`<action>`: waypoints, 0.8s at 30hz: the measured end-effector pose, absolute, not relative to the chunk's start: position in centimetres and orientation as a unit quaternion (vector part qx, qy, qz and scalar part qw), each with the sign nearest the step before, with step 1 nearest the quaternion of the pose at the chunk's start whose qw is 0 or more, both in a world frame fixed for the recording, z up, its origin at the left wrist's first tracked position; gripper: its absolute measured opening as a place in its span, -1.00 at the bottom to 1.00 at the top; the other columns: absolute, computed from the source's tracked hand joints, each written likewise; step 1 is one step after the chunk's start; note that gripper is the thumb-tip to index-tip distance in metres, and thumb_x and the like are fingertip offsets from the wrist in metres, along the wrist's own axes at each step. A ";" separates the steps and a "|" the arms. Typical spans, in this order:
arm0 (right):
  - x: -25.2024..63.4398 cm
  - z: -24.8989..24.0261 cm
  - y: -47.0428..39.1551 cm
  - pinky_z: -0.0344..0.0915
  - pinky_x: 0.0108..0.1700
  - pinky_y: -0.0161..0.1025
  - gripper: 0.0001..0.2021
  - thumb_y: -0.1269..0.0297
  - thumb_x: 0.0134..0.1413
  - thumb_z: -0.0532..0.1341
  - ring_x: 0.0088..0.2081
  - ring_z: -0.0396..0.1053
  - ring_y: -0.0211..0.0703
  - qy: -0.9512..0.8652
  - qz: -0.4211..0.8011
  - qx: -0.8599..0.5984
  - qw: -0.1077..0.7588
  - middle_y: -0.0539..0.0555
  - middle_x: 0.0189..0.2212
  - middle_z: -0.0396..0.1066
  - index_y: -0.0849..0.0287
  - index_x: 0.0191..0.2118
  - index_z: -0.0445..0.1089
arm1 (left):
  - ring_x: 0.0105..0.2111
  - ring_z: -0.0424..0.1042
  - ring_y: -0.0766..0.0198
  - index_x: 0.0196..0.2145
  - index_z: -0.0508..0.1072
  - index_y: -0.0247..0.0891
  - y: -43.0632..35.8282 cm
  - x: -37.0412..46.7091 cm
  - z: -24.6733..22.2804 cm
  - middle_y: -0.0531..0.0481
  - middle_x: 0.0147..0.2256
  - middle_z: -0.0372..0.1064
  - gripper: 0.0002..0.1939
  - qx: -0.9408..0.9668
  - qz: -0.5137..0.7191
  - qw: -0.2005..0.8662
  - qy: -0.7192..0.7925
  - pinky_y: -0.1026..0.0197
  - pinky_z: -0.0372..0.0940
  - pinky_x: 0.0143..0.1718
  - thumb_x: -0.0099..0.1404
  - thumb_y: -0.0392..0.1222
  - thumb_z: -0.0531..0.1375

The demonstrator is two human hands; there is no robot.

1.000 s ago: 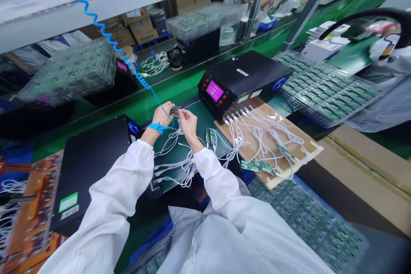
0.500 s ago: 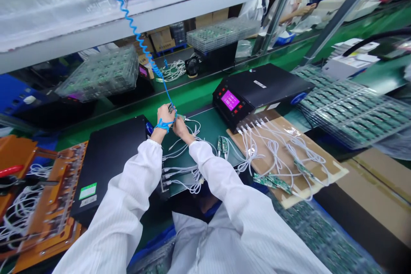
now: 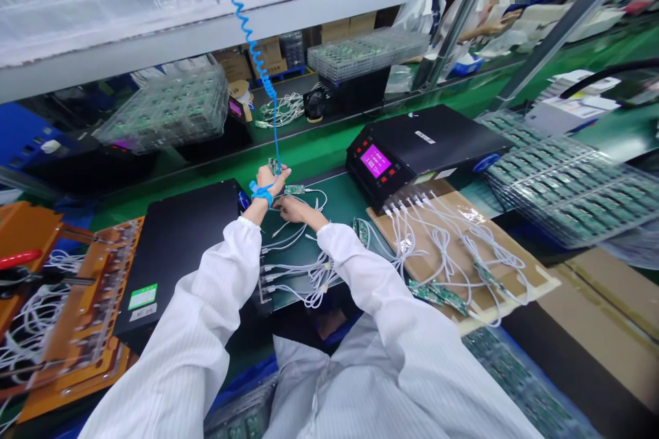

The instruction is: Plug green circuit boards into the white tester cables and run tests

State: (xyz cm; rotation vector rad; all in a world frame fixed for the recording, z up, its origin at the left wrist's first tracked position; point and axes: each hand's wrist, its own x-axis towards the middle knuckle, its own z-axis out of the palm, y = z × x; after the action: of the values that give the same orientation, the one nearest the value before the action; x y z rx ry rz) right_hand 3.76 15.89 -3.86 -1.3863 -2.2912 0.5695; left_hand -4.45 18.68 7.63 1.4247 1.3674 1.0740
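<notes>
Small green rectangular circuit boards (image 3: 273, 165) poke up from the left hand (image 3: 271, 180), whose fingers are closed on them near the far edge of the dark green work surface (image 3: 336, 200). The right hand (image 3: 294, 210) is just nearer the body, fingers curled; whether it grips anything cannot be told. Just beyond it lies a single green board with a white lead (image 3: 296, 189). Open surface runs from there to the black box with a magenta screen (image 3: 427, 140). Leftward, a flat black box (image 3: 188, 240) limits room; looped white cables (image 3: 324, 274) crowd the near edge.
</notes>
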 end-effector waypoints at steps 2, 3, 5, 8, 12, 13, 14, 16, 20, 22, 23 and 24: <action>4.5 -3.7 14.7 0.36 0.07 -0.19 -0.59 0.54 0.09 0.24 -0.04 0.49 0.00 -0.836 0.204 -0.485 0.155 0.21 -0.10 0.61 0.24 0.06 0.57 | -0.35 0.49 0.18 -0.47 0.45 -0.22 19.0 -4.1 7.5 0.03 -0.51 0.39 -0.81 0.507 0.445 0.494 0.549 0.06 0.38 -0.10 0.21 -0.31 0.40; 4.7 -3.6 14.2 0.35 0.07 -0.17 -0.61 0.53 0.07 0.27 -0.03 0.47 0.03 -0.841 0.202 -0.483 0.136 0.22 -0.13 0.61 0.24 0.04 0.58 | -0.41 0.46 0.23 -0.48 0.42 -0.23 19.2 -3.9 7.6 0.03 -0.52 0.38 -0.78 0.473 0.449 0.524 0.548 0.09 0.40 -0.16 0.25 -0.30 0.38; 4.9 -3.4 13.3 0.31 0.09 -0.13 -0.66 0.53 0.07 0.30 0.01 0.44 0.08 -0.847 0.197 -0.479 0.120 0.24 -0.15 0.61 0.23 -0.02 0.62 | -0.48 0.42 0.30 -0.47 0.35 -0.24 19.6 -3.8 7.8 0.03 -0.52 0.36 -0.75 0.410 0.451 0.579 0.542 0.15 0.41 -0.25 0.30 -0.31 0.34; 5.2 -3.1 12.6 0.29 0.08 -0.12 -0.80 0.47 0.14 0.32 0.04 0.41 0.11 -0.853 0.197 -0.469 0.114 0.26 -0.14 0.61 0.21 -0.14 0.66 | -0.49 0.43 0.33 -0.42 0.29 -0.23 19.9 -4.1 8.4 0.04 -0.51 0.34 -0.77 0.334 0.450 0.637 0.530 0.21 0.43 -0.31 0.34 -0.37 0.25; 6.0 -2.8 12.1 0.32 -0.02 -0.17 -0.91 0.44 0.07 0.42 -0.05 0.45 0.06 -0.853 0.212 -0.459 0.132 0.22 -0.19 0.60 0.20 -0.26 0.65 | -0.45 0.50 0.28 -0.38 0.31 -0.25 19.9 -4.4 8.7 0.01 -0.49 0.38 -0.80 0.287 0.452 0.670 0.514 0.20 0.45 -0.33 0.32 -0.50 0.15; 6.2 -2.7 11.9 0.32 -0.03 -0.19 -0.91 0.46 0.07 0.41 -0.08 0.46 0.02 -0.851 0.215 -0.457 0.142 0.21 -0.19 0.60 0.20 -0.27 0.64 | -0.44 0.52 0.25 -0.37 0.34 -0.26 19.9 -4.4 8.7 -0.02 -0.47 0.41 -0.80 0.284 0.453 0.673 0.511 0.19 0.46 -0.33 0.29 -0.53 0.14; 6.5 -2.7 11.7 0.32 -0.02 -0.20 -0.92 0.45 0.12 0.38 -0.08 0.47 -0.01 -0.851 0.215 -0.455 0.150 0.20 -0.16 0.59 0.20 -0.25 0.62 | -0.43 0.53 0.23 -0.36 0.36 -0.29 19.8 -4.4 8.6 -0.06 -0.46 0.44 -0.80 0.284 0.453 0.676 0.508 0.18 0.46 -0.33 0.27 -0.56 0.14; 6.8 -2.9 11.2 0.32 0.01 -0.22 -0.89 0.40 0.25 0.29 -0.08 0.47 -0.08 -0.834 0.227 -0.457 0.210 0.18 -0.12 0.58 0.21 -0.18 0.58 | -0.43 0.54 0.21 -0.36 0.42 -0.33 19.7 -4.3 8.6 -0.11 -0.44 0.49 -0.80 0.287 0.452 0.678 0.503 0.19 0.45 -0.34 0.25 -0.58 0.15; 7.2 -3.3 10.5 0.36 0.03 -0.20 -0.78 0.15 0.38 0.14 -0.14 0.49 -0.14 -0.647 0.301 -0.460 0.528 0.09 -0.21 0.55 0.17 -0.14 0.46 | -0.46 0.53 0.25 -0.35 0.48 -0.38 19.7 -4.2 8.6 -0.10 -0.44 0.52 -0.85 0.298 0.460 0.672 0.498 0.21 0.45 -0.34 0.24 -0.57 0.25; 7.2 -3.3 10.4 0.38 0.00 -0.19 -0.72 0.02 0.34 0.14 -0.20 0.48 -0.15 -0.533 0.315 -0.452 0.642 0.04 -0.27 0.52 0.14 -0.14 0.41 | -0.45 0.55 0.23 -0.33 0.50 -0.39 19.6 -4.2 8.5 -0.11 -0.43 0.54 -0.85 0.305 0.463 0.667 0.497 0.19 0.47 -0.30 0.21 -0.56 0.30; 7.1 -3.2 10.4 0.38 -0.01 -0.19 -0.69 -0.02 0.31 0.15 -0.21 0.47 -0.15 -0.495 0.313 -0.453 0.672 0.04 -0.29 0.50 0.14 -0.14 0.40 | -0.44 0.56 0.22 -0.33 0.51 -0.40 19.6 -4.2 8.5 -0.12 -0.42 0.55 -0.85 0.309 0.463 0.666 0.497 0.17 0.49 -0.29 0.19 -0.56 0.33; 7.1 -3.1 10.4 0.39 -0.03 -0.20 -0.67 -0.05 0.29 0.17 -0.23 0.46 -0.15 -0.469 0.311 -0.456 0.689 0.03 -0.30 0.49 0.14 -0.15 0.40 | -0.43 0.57 0.21 -0.32 0.52 -0.40 19.5 -4.2 8.5 -0.13 -0.41 0.56 -0.84 0.313 0.461 0.666 0.496 0.16 0.50 -0.27 0.17 -0.55 0.35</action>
State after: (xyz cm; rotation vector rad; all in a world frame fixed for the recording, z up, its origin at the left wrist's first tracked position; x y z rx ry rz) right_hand 7.08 10.43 -3.12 -1.0207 -1.0498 0.6955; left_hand -4.24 19.49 8.45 0.7061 1.1196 1.0415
